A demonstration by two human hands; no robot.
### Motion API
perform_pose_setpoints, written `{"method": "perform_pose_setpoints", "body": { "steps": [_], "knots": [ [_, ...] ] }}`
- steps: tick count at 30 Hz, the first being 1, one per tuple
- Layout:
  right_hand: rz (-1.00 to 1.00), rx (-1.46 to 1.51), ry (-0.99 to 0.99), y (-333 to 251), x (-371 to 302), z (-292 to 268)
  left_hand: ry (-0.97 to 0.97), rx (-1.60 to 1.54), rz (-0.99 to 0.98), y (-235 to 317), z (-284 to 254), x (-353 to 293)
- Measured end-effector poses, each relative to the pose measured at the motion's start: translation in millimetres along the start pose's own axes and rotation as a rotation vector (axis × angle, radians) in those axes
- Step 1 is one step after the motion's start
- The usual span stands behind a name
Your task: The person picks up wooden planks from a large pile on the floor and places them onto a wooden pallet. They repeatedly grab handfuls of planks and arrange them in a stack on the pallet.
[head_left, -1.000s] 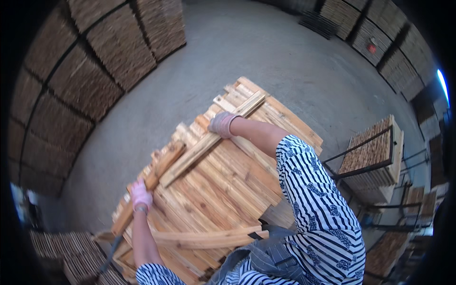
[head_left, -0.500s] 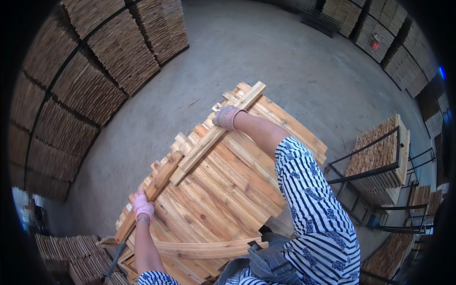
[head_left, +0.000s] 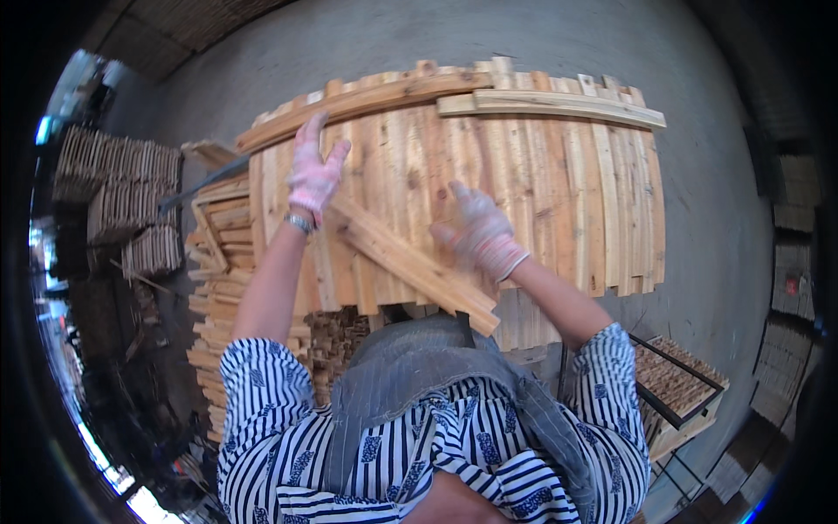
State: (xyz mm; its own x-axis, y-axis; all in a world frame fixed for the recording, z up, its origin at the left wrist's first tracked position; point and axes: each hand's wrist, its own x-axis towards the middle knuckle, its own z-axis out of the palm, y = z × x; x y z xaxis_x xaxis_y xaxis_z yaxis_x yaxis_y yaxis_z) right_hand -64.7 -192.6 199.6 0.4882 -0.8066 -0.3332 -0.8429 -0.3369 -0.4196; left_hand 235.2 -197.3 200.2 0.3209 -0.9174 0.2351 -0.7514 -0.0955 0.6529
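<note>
Many wooden slats [head_left: 559,192] lie side by side before me, their far ends uneven. Across those far ends rest a darker wooden board [head_left: 367,103] on the left and a paler wooden board [head_left: 559,106] on the right, meeting near the middle. My left hand [head_left: 316,170], in a pink-and-white glove, is raised over the slats with its fingers spread, just nearer than the darker board. My right hand [head_left: 482,231], gloved and slightly blurred, hovers with thumb and fingers apart, holding nothing. Between the hands another plank [head_left: 415,262] lies slantwise, its near end close to my apron.
Loose wood pieces [head_left: 218,323] are piled at left of the slats, with stacked slats [head_left: 122,175] beyond. A black metal frame [head_left: 681,384] holding wood stands at the lower right. More wood stacks line the right side; grey concrete floor [head_left: 419,39] lies beyond.
Both hands have let go of the two far boards and come back toward me. My view has turned, so the slats now run nearly straight away from me.
</note>
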Motion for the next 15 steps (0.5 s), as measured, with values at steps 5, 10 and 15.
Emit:
{"method": "perform_pose_setpoints", "body": {
  "steps": [5, 10, 15],
  "knots": [
    [-0.092, -0.170, -0.069, -88, -22, 54, 0.139, -0.424, -0.426, -5, -51, -147],
    [-0.177, -0.291, -0.009, -109, -18, 80, 0.032, -0.632, -0.476, -39, -29, -259],
    [-0.181, -0.014, 0.046, -93, -4, 92, -0.207, -0.562, -0.551, -30, -36, -292]
  ]
}}
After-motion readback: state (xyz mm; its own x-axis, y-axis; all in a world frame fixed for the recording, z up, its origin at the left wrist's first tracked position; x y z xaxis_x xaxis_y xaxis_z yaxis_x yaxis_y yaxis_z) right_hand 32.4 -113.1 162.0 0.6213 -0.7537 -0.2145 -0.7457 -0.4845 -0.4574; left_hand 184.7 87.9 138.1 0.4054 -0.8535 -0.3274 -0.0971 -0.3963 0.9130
